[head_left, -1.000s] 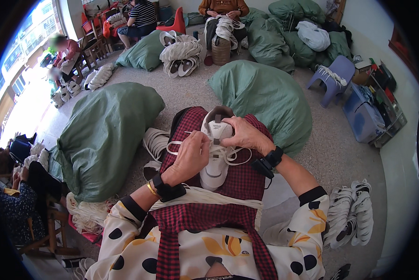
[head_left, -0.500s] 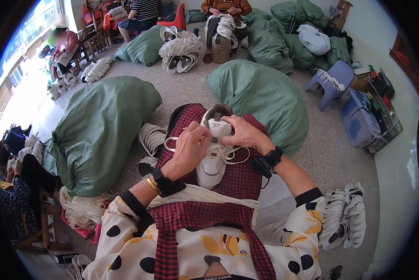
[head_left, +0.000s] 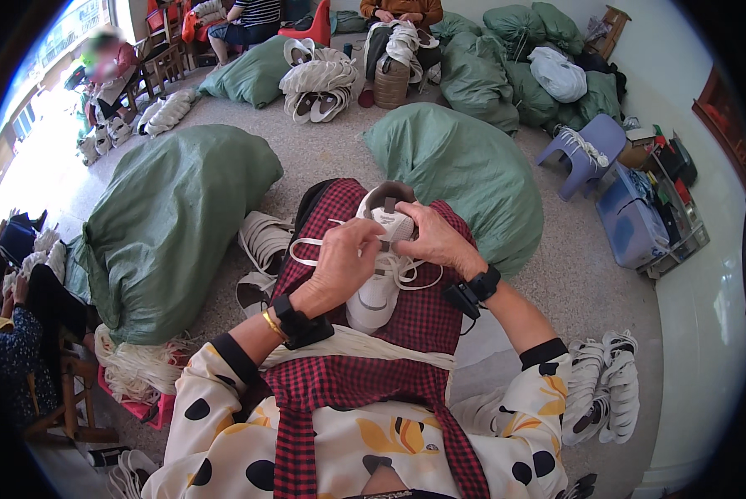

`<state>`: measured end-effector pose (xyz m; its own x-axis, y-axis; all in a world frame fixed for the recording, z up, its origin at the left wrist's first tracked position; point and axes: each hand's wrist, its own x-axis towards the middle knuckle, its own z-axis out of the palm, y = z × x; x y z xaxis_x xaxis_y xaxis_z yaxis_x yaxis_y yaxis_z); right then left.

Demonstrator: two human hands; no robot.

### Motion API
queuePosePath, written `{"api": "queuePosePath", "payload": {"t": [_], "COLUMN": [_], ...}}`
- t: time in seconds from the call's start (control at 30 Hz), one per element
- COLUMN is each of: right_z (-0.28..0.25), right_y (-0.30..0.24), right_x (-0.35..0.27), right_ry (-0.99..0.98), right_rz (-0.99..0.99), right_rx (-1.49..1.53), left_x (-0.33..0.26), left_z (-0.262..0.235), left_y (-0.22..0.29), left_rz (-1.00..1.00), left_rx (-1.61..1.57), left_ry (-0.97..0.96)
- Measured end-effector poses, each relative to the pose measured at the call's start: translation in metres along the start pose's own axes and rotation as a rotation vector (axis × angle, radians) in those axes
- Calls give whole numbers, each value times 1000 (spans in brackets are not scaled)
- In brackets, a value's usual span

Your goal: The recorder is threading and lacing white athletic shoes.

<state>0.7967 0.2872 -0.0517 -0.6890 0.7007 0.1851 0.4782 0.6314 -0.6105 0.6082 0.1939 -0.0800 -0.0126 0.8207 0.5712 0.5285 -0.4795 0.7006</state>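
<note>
A white sneaker (head_left: 376, 301) with a grey-brown lining lies on my lap, its toe toward me and its heel opening away. My right hand (head_left: 441, 243) grips the sneaker's right side by the collar, thumb on the eyelet area and fingers by the tongue (head_left: 394, 223). Over the upper eyelets, the fingers of my left hand (head_left: 344, 259) are pinched together on the white shoelace (head_left: 305, 251). One stretch of the lace loops out left of that hand; more lace curves out at the sneaker's right. The exact pinch point is partly hidden by my fingers.
Big green sacks (head_left: 192, 224) stand at front left, and another green sack (head_left: 464, 183) at front right. Nested white shoes (head_left: 265, 243) lie beside my left leg, more shoes (head_left: 618, 387) at right. A pink basket (head_left: 152, 407) holds laces. Other people sit working beyond and at left.
A bit of lace now sticks up above my left hand, which has shifted slightly at the eyelets. My right hand keeps its grip on the sneaker. The whole view has tilted slightly.
</note>
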Motion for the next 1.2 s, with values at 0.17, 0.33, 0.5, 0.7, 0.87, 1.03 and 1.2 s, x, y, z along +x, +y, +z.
{"api": "queuePosePath", "payload": {"t": [0.17, 0.33, 0.5, 0.7, 0.87, 1.03, 1.2], "right_z": [21, 21, 19, 14, 2, -25, -58], "right_y": [-12, -31, -29, -37, -41, -50, -18], "right_x": [-15, -25, -20, -16, -19, -40, -73], "right_ry": [280, 438, 330, 271, 186, 180, 185], "right_rz": [-148, -250, -147, -164, -325, -306, 29], "right_rx": [60, -265, -224, -240, -362, -391, -283], "left_x": [4, 4, 5, 4, 4, 9, 12], "left_z": [-4, -9, -3, 0, -1, -10, -9], "left_y": [2, 0, -6, -19, -22, -14, -15], "left_rz": [-33, -166, -315, -302, -376, -373, -83], "left_rx": [-60, -73, -153, -152, -294, -300, -124], "left_ry": [37, 51, 37, 40, -15, -82, 63]}}
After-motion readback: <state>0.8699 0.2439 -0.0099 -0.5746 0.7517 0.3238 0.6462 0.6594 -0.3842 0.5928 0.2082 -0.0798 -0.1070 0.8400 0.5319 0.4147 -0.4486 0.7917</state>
